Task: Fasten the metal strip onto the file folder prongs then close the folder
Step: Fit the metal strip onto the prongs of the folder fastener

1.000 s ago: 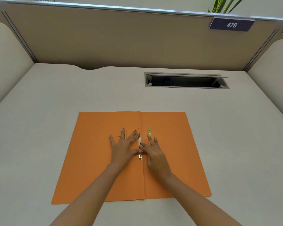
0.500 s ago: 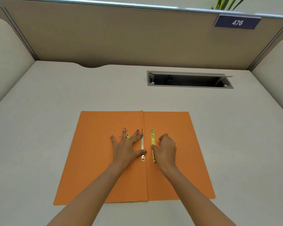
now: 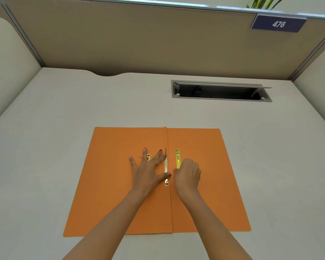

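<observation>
An orange file folder (image 3: pixel 210 175) lies open and flat on the desk. A gold metal strip (image 3: pixel 177 157) lies on its right half, just right of the centre fold. My right hand (image 3: pixel 187 174) is curled over the strip's near end, fingers closed on it. My left hand (image 3: pixel 148 170) rests flat with fingers spread on the left half, its thumb beside the prong fastener (image 3: pixel 166 166) at the fold. A small gold piece (image 3: pixel 148 157) shows between the fingers of my left hand.
The folder sits on a beige desk (image 3: pixel 45 147) enclosed by partition walls. A rectangular cable slot (image 3: pixel 220 91) is open in the desk behind the folder, to the right. A sign reading 476 (image 3: pixel 279 24) hangs on the back partition.
My right hand has moved from the fold to the right, curling over the near end of the metal strip. My left hand has stayed flat.
</observation>
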A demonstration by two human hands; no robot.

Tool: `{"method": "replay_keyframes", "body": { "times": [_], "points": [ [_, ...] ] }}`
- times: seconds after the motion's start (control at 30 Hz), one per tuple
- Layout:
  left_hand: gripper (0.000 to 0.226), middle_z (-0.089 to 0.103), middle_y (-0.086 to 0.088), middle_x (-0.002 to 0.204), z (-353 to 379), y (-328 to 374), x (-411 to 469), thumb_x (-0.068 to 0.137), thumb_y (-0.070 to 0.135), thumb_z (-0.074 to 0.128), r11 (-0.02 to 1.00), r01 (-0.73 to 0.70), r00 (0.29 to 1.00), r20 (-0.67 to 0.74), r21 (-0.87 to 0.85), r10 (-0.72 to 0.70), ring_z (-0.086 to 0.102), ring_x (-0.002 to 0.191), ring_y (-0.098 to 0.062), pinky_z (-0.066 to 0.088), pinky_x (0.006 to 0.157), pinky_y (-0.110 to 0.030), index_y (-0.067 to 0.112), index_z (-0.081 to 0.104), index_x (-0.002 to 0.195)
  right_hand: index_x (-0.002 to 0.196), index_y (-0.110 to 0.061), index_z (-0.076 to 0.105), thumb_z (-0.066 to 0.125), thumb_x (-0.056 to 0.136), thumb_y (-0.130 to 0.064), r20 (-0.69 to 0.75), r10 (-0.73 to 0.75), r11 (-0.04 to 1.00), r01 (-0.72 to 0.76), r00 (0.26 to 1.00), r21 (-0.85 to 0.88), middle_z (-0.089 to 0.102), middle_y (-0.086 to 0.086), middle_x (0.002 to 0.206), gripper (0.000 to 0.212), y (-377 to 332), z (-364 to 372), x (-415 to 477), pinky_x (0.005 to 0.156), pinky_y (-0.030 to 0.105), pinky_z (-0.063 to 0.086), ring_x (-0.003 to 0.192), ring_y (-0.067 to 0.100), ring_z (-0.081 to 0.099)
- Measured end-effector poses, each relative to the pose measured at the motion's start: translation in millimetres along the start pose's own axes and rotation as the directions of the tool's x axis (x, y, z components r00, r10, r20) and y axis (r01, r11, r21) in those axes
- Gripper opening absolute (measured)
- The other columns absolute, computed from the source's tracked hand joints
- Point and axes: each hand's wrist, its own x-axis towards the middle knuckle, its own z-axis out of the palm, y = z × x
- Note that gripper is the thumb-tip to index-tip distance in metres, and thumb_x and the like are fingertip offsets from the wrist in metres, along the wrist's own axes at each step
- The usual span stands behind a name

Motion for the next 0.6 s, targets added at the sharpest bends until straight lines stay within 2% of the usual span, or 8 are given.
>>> {"method": "replay_keyframes", "body": {
  "times": [0.13,0.23,0.3,0.47,0.53,0.6],
  "points": [
    [0.072,0.025,0.029,0.151,-0.7,1.2,-0.3,0.077,0.060,0.061,1.000,0.002,1.000,0.009,0.001,-0.002,-0.009,0.148,-0.016,-0.018,0.109,-0.063,0.046,0.032,0.142,0.085,-0.005,0.057,0.060,0.088,-0.004,0.028,0.034,0.999,-0.035,0.999,0.025,0.065,0.017,0.100,0.003,3.1,-8.3,3.1,0.062,0.029,0.038,0.094,0.035,0.062],
    [0.073,0.025,0.029,0.151,-0.3,1.7,0.0,0.077,0.059,0.062,1.000,0.007,1.000,0.008,-0.004,-0.007,-0.008,0.148,-0.016,-0.017,0.110,-0.064,0.046,0.032,0.142,0.067,-0.009,0.044,0.059,0.085,-0.001,0.039,0.068,0.997,-0.069,0.997,0.037,0.064,0.016,0.100,0.025,3.5,-11.3,9.7,0.062,0.028,0.037,0.093,0.035,0.061],
    [0.073,0.025,0.029,0.151,0.0,1.3,-0.2,0.077,0.059,0.062,1.000,0.006,1.000,0.008,-0.009,-0.006,-0.008,0.148,-0.016,-0.017,0.110,-0.063,0.046,0.031,0.142,0.065,-0.010,0.038,0.057,0.084,-0.001,0.054,0.076,0.995,-0.079,0.996,0.054,0.064,0.016,0.101,0.029,2.3,-12.2,12.4,0.063,0.028,0.038,0.094,0.036,0.061],
    [0.073,0.025,0.028,0.151,-0.1,1.2,-0.8,0.077,0.059,0.062,1.000,0.004,1.000,0.004,-0.012,-0.004,-0.009,0.148,-0.016,-0.017,0.110,-0.063,0.046,0.031,0.141,0.084,-0.006,0.054,0.061,0.082,-0.004,0.102,0.078,0.991,-0.089,0.992,0.103,0.064,0.015,0.103,0.007,5.1,-8.2,23.2,0.064,0.029,0.041,0.096,0.036,0.061],
    [0.073,0.024,0.028,0.151,0.6,0.8,-0.2,0.077,0.060,0.061,1.000,0.002,1.000,0.004,-0.006,-0.002,-0.009,0.148,-0.016,-0.018,0.110,-0.063,0.047,0.030,0.141,0.095,-0.004,0.061,0.068,0.080,-0.008,0.084,0.032,0.992,-0.041,0.996,0.118,0.065,0.013,0.105,0.017,7.1,-7.9,27.2,0.066,0.029,0.042,0.098,0.033,0.061],
    [0.073,0.024,0.028,0.152,1.1,0.5,0.2,0.077,0.060,0.061,1.000,0.003,1.000,0.004,0.001,-0.003,-0.009,0.148,-0.015,-0.018,0.109,-0.063,0.047,0.029,0.141,0.101,-0.006,0.062,0.074,0.077,-0.010,0.053,-0.095,0.986,0.086,0.994,0.144,0.064,0.011,0.105,0.027,8.5,-7.9,32.6,0.071,0.029,0.043,0.098,0.030,0.060]
  ]
}}
